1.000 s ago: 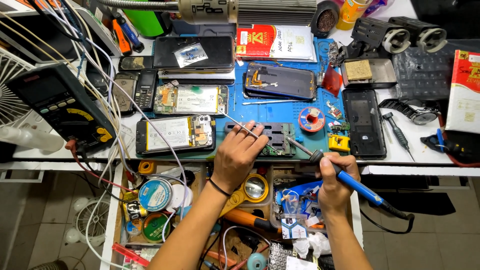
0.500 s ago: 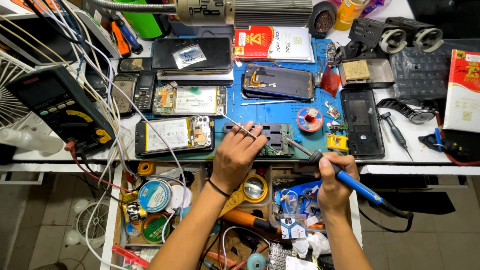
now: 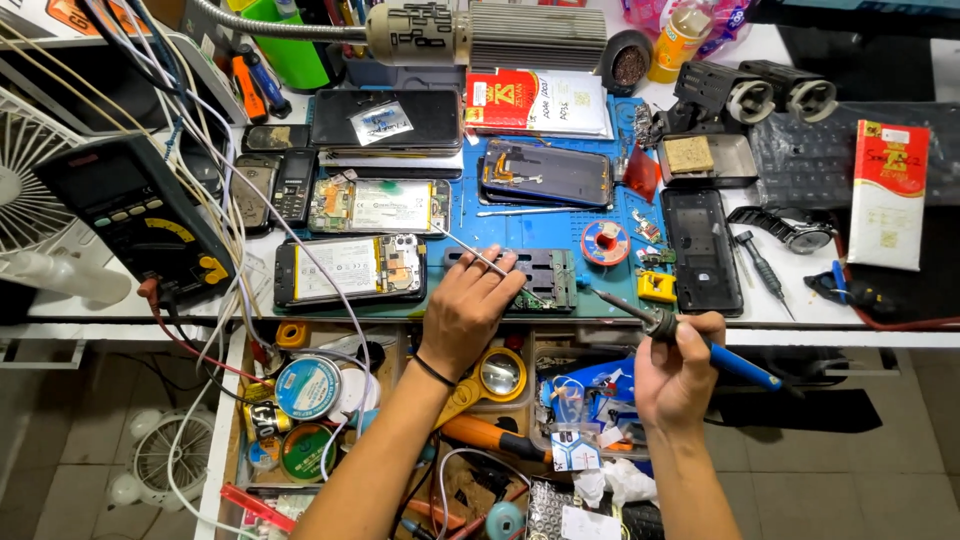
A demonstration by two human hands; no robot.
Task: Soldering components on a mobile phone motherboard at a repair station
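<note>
pinched between the fingers of the left hand [image 3: 470, 312] is a pair of thin metal tweezers [image 3: 472, 252], held low near the points so the tips can be steered finely; the hand lies over a small dark circuit board [image 3: 548, 277] at the front of the blue work mat [image 3: 540, 232], apparently steadying it. right hand [image 3: 676, 372] is closed pen-style round the blue-handled soldering iron [image 3: 700, 343], tip angled up-left toward the board's right edge, just short of it; cannot tell whether it touches. this hand hangs off the table edge, over the open drawer [image 3: 400, 420], probably so the hot end reaches in at a shallow angle.

an open phone [image 3: 350, 268] with its white battery exposed lies just left of the board; a second open phone [image 3: 378, 205] sits behind it. small solder reel [image 3: 605, 242] rests near the iron's tip, within easy reach. black multimeter [image 3: 140, 215] is propped at far left, well apart, leads trailing across the bench. lamp head [image 3: 480, 35] overhangs the mat from the back.
</note>
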